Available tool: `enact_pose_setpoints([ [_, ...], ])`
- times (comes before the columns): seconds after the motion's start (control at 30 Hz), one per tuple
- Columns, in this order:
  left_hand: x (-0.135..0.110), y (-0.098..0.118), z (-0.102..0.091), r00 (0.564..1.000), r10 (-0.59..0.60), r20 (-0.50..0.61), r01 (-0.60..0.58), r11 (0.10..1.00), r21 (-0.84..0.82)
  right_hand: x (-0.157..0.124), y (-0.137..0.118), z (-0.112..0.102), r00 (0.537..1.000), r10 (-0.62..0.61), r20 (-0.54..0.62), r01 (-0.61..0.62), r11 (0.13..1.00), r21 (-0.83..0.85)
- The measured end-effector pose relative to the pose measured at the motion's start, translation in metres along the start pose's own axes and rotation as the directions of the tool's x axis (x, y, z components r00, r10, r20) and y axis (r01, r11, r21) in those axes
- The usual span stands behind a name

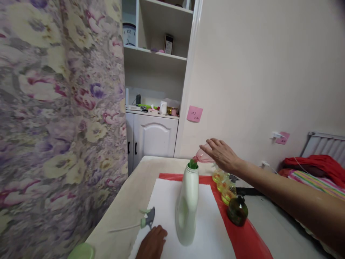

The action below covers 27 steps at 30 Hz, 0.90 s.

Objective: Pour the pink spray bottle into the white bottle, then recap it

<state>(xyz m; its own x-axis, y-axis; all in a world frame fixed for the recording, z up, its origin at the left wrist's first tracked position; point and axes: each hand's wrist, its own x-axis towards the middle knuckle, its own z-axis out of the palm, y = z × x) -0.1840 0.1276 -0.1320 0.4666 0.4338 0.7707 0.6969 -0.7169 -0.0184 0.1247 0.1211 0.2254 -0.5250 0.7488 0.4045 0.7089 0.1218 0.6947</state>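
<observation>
head view: right hand (pixel 222 155) grips pink bottle (pixel 204 157), tipped left, mouth at green funnel (pixel 193 164) in upright jug (pixel 187 212), mid white sheet (pixel 209 219). left hand (pixel 152 241) near, fingers curled, can't tell if holding anything. sprayer (pixel 148 217) just beyond it. dark bottle (pixel 237 212) on the right.

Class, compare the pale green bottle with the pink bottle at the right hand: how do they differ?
The pale green bottle stands upright on the white sheet; the pink bottle is tipped, held in the right hand. The pale green bottle looks nearly opaque; the pink bottle is see-through. Shared: their necks are close together.
</observation>
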Motion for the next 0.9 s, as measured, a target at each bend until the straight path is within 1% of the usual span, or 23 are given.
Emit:
enact_pose_setpoints([
  [0.17,-0.001,-0.002,-0.001,1.0,0.003,0.02,-0.002,1.0,-0.026,0.007,-0.005,-0.004,0.998,-0.052,-0.019,0.052,0.998,-0.043],
  [0.3,-0.001,-0.002,-0.001,0.998,-0.014,0.061,0.018,0.997,-0.074,0.012,-0.008,-0.009,0.997,-0.076,-0.029,0.074,0.994,-0.083],
  [0.5,0.006,0.002,-0.01,0.994,-0.041,0.102,0.054,0.99,-0.128,0.016,-0.012,-0.016,0.994,-0.11,-0.027,0.105,0.986,-0.131],
  [0.57,0.006,0.002,-0.011,0.996,-0.04,0.08,0.05,0.99,-0.133,0.016,-0.014,-0.018,0.992,-0.124,-0.023,0.119,0.982,-0.147],
  [0.67,0.003,0.002,-0.01,1.0,-0.03,-0.001,0.03,0.996,-0.089,0.016,-0.017,-0.02,0.989,-0.144,-0.017,0.139,0.975,-0.172],
  [0.73,0.002,0.001,-0.011,0.999,-0.033,-0.015,0.032,0.997,-0.066,0.016,-0.019,-0.021,0.988,-0.156,-0.013,0.151,0.971,-0.185],
  [0.83,0.007,0.0,-0.018,0.997,-0.061,0.053,0.065,0.995,-0.074,0.014,-0.021,-0.021,0.985,-0.17,-0.006,0.165,0.967,-0.192],
  [0.9,0.012,-0.004,-0.025,0.993,-0.097,0.066,0.101,0.993,-0.057,0.012,-0.021,-0.021,0.985,-0.174,-0.002,0.171,0.967,-0.191],
])
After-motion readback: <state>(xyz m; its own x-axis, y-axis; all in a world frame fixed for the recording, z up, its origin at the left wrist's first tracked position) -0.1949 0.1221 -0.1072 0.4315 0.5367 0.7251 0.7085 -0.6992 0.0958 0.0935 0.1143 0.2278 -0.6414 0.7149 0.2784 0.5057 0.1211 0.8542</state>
